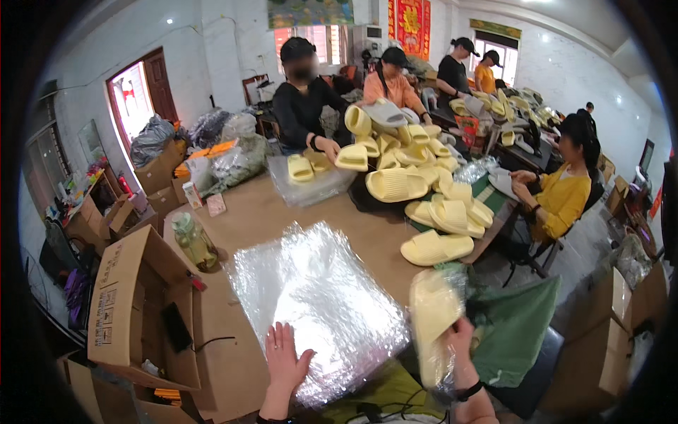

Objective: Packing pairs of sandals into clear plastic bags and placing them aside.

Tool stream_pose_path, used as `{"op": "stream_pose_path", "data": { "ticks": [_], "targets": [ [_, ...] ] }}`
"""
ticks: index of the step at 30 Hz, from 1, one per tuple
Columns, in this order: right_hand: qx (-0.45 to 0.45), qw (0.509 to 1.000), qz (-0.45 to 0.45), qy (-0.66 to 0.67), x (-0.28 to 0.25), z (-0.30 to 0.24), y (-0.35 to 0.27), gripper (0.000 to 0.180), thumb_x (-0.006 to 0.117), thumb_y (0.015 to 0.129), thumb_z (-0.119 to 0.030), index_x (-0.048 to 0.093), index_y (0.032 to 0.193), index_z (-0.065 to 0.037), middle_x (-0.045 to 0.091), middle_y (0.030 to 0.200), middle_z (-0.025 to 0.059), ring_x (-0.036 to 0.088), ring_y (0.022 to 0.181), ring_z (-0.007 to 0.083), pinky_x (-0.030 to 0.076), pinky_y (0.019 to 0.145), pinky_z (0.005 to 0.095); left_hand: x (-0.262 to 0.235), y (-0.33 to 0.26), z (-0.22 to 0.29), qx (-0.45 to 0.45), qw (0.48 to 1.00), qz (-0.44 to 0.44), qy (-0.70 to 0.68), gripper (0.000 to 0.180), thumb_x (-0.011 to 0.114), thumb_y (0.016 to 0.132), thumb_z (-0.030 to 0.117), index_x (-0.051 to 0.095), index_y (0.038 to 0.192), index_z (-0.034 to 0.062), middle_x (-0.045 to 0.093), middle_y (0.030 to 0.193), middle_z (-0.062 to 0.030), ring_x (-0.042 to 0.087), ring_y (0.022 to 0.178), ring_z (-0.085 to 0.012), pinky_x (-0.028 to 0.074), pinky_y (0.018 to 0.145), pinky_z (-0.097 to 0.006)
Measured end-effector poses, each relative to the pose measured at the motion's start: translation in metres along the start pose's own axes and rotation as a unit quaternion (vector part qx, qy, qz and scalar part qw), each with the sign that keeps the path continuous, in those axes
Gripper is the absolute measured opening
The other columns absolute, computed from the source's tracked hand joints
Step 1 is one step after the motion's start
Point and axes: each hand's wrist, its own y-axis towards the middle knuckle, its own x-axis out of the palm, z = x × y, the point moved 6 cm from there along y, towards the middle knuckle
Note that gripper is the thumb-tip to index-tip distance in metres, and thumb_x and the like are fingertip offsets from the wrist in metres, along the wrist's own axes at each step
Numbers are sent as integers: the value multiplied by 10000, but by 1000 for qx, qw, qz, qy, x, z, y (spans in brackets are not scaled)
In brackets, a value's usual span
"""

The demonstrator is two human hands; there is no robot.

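My left hand lies flat with its fingers spread on the near left edge of a stack of shiny clear plastic bags. To the right of that stack, my right hand grips a pale yellow slipper that stands tilted, toe up. Clear film wraps at least part of it; whether a second slipper is behind it I cannot tell. A single yellow slipper lies just beyond, at the edge of a big heap of yellow slippers.
An open cardboard box and a green-tinted bottle stand at left. Green cloth hangs at right. Across the table, a person in black handles slippers; a person in yellow sits at right with a grey slipper.
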Motion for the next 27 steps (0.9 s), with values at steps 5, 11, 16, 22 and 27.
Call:
{"op": "stream_pose_path", "data": {
  "ticks": [5, 11, 16, 22, 27],
  "targets": [
    [-1, 980, 199, 19, -154, 71, 66, 183, 605, 979, -117, 647, 1053, 46, 698, 969, 52, 612, 867, 114, 496, 763, 276, -8, 1, 5, 2, 1000, 4, 11, 917, 645, 884, 530, 294, 1540, -5, 268, 1595, -282, 178, 1492, -474, 123, 1217, -544],
    [211, 891, 282, -286, -245, 183, 78, 325, 651, 956, -280, 660, 1037, 35, 701, 907, 120, 638, 768, 214, 514, 703, 344, -3, 2, 2, 13, 1000, 12, 21, 908, 628, 898, 547, 298, 1541, -3, 273, 1593, -281, 190, 1489, -471, 133, 1216, -540],
    [166, 840, 176, -486, -207, 202, 102, 497, 639, 956, -303, 568, 1343, -1, 628, 1233, 208, 644, 1042, 296, 525, 843, 383, 2, 7, 10, 6, 1000, -3, 18, 910, 630, 897, 549, 303, 1537, -9, 274, 1593, -279, 192, 1491, -466, 134, 1217, -537],
    [-183, 942, -10, -281, -11, 18, 160, 372, 696, 873, -110, 611, 1210, 22, 610, 1136, 163, 596, 988, 331, 495, 882, 414, -8, -2, 2, -3, 999, 11, 30, 909, 636, 890, 541, 305, 1536, -7, 271, 1597, -274, 183, 1498, -455, 133, 1218, -534],
    [-205, 863, -40, -461, 60, 3, 186, 372, 740, 840, -193, 650, 1142, 6, 639, 1108, 174, 590, 1031, 356, 490, 892, 457, -6, 2, 6, -5, 1000, 1, 10, 907, 634, 888, 535, 305, 1535, -10, 268, 1599, -274, 180, 1500, -454, 129, 1220, -529]
  ]
}}
